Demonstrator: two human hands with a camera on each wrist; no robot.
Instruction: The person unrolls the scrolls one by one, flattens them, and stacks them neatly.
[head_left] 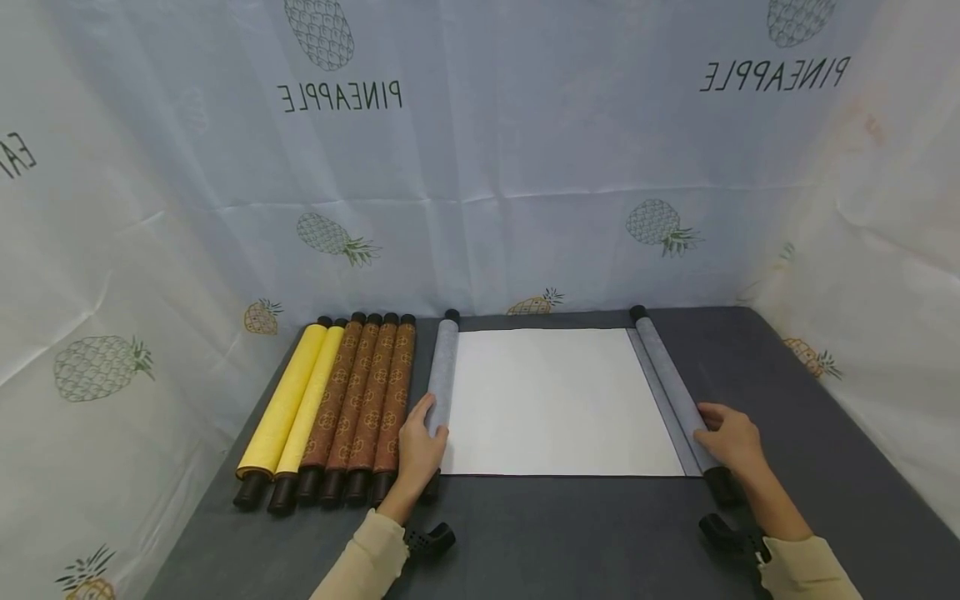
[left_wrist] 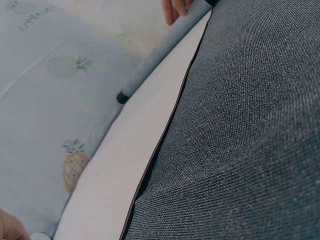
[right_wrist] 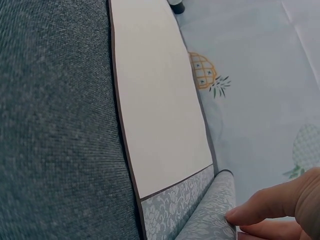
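An unrolled scroll lies on the dark grey table [head_left: 600, 533], its white sheet [head_left: 555, 400] spread between two grey rolls. My left hand [head_left: 422, 446] grips the near end of the left roll [head_left: 444, 367], thumb on top. My right hand [head_left: 731, 437] curls over the near end of the right roll [head_left: 663, 367]. In the left wrist view the right roll [left_wrist: 160, 52] runs along the white sheet [left_wrist: 115, 165], with the right hand [left_wrist: 175, 7] on it. In the right wrist view a fingertip [right_wrist: 240, 214] touches the patterned right roll [right_wrist: 210, 215] beside the white sheet [right_wrist: 160, 115].
Left of the open scroll lie two yellow rolled scrolls [head_left: 292, 400] and several brown patterned ones [head_left: 367, 400], side by side with black end caps. Pineapple-print cloth [head_left: 480, 167] walls the table on three sides. Bare table stretches to the right and in front.
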